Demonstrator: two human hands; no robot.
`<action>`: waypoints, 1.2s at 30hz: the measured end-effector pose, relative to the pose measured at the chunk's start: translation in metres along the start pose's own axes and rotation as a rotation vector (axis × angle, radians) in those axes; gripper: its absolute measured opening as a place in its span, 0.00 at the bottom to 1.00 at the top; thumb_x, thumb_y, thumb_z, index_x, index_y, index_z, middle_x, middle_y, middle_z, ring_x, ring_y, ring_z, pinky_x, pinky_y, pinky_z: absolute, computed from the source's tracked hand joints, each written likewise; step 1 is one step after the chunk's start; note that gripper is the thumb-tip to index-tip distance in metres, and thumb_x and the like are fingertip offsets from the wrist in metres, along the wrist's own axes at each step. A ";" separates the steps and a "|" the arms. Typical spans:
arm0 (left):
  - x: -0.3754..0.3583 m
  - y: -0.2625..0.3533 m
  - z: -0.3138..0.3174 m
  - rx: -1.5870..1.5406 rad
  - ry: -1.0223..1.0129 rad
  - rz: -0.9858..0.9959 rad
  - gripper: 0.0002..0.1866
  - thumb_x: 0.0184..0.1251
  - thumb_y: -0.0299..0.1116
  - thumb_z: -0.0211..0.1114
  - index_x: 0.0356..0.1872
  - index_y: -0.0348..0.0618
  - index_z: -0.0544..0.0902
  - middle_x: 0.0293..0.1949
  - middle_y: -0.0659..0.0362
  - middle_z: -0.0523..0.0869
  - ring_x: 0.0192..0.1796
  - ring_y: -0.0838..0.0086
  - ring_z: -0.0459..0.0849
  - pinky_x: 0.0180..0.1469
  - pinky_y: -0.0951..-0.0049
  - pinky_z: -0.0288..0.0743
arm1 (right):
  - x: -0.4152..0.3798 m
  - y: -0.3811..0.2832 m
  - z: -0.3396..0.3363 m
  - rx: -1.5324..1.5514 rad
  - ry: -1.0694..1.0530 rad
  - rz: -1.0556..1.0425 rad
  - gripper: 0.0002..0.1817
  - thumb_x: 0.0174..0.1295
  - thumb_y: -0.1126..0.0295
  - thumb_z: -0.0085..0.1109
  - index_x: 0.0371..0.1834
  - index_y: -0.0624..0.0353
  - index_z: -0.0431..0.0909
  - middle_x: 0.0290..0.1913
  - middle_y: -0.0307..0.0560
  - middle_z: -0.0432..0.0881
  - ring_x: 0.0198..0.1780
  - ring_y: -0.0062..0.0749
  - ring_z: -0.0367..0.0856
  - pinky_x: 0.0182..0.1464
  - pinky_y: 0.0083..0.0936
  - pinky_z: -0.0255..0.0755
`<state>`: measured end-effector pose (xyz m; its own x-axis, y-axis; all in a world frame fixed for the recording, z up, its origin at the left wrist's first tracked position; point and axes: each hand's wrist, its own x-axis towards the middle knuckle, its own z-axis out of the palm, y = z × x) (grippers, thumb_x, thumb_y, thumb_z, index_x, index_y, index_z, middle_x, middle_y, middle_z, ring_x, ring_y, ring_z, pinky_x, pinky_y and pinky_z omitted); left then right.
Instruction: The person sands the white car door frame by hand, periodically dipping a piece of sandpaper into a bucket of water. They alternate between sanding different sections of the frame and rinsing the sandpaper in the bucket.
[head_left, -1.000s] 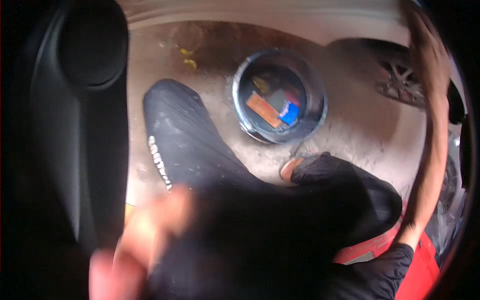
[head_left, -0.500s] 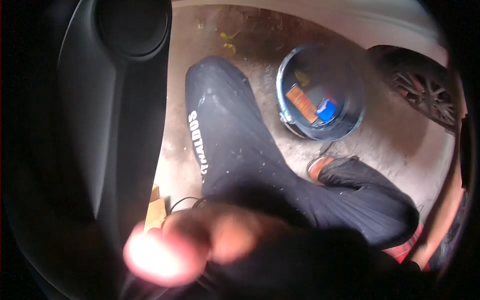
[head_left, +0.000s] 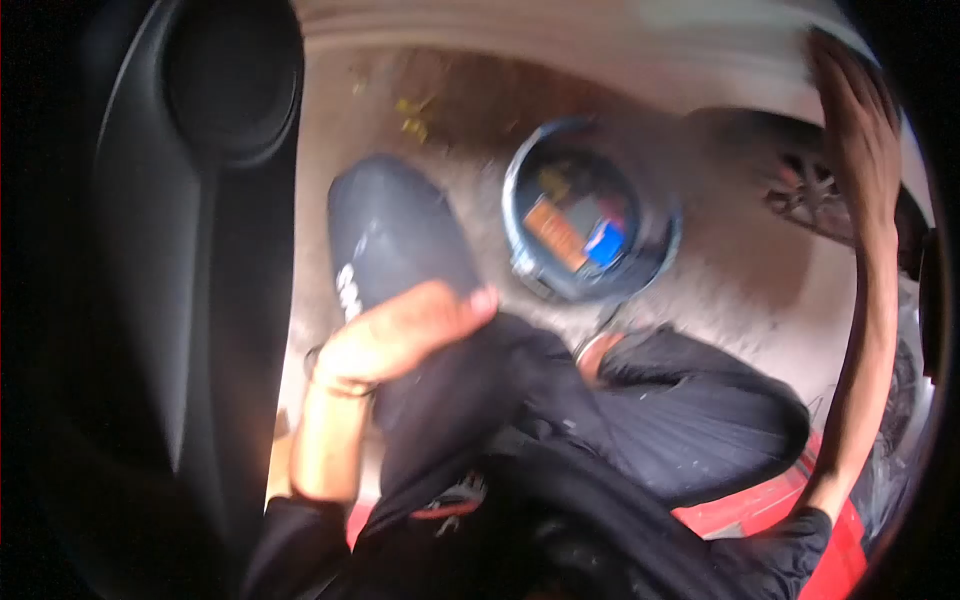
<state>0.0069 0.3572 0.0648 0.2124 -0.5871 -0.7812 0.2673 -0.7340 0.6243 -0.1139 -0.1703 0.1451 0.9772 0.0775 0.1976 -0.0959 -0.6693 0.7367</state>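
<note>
My left hand (head_left: 395, 335) is above my dark-trousered thigh, with a thin band at the wrist. One digit points right; the other fingers are blurred or hidden, and nothing shows in the hand. At the far right, my right hand (head_left: 858, 115) reaches up to the pale car body panel (head_left: 720, 35), its fingers stretched out and seemingly resting against it. The car wheel (head_left: 805, 190) is beside that forearm. A dark round bucket (head_left: 512, 215) stands on the floor between my legs and the wheel, containing an orange-brown block (head_left: 556, 234) and a blue item (head_left: 604, 243).
A black door panel with a round speaker (head_left: 230, 80) fills the left side. Under me is something red (head_left: 745, 505). Yellow scraps (head_left: 412, 118) lie on the stained concrete floor (head_left: 740, 300). A cardboard-coloured piece (head_left: 278, 455) is low by the door.
My left hand has moved from close to the camera out over my thigh. My right hand has risen from low at the right edge to the car panel. The view has shifted.
</note>
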 end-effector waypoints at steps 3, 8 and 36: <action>0.029 -0.001 -0.018 0.574 -0.075 0.403 0.29 0.86 0.53 0.67 0.33 0.34 0.90 0.25 0.41 0.82 0.31 0.73 0.86 0.42 0.57 0.80 | -0.016 0.079 -0.042 -0.167 -0.015 0.008 0.26 0.77 0.71 0.59 0.78 0.47 0.81 0.77 0.41 0.83 0.76 0.41 0.83 0.78 0.41 0.77; 0.121 0.060 -0.046 0.063 -0.037 0.626 0.24 0.90 0.47 0.64 0.46 0.31 0.92 0.41 0.59 0.94 0.48 0.78 0.88 0.59 0.71 0.81 | 0.024 -0.053 -0.007 -0.045 -0.019 0.338 0.26 0.72 0.70 0.59 0.74 0.52 0.82 0.70 0.47 0.85 0.73 0.50 0.82 0.79 0.47 0.71; 0.210 0.054 -0.035 0.281 0.291 0.802 0.18 0.84 0.39 0.69 0.61 0.35 0.91 0.53 0.45 0.96 0.56 0.64 0.94 0.59 0.65 0.85 | 0.026 -0.051 -0.054 0.633 0.143 0.522 0.15 0.74 0.73 0.60 0.61 0.60 0.88 0.65 0.50 0.87 0.67 0.47 0.86 0.79 0.51 0.72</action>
<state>0.0986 0.2060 -0.0656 0.4763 -0.8775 -0.0562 -0.2952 -0.2198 0.9298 -0.0942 -0.0941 0.1477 0.7988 -0.2938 0.5250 -0.3642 -0.9307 0.0333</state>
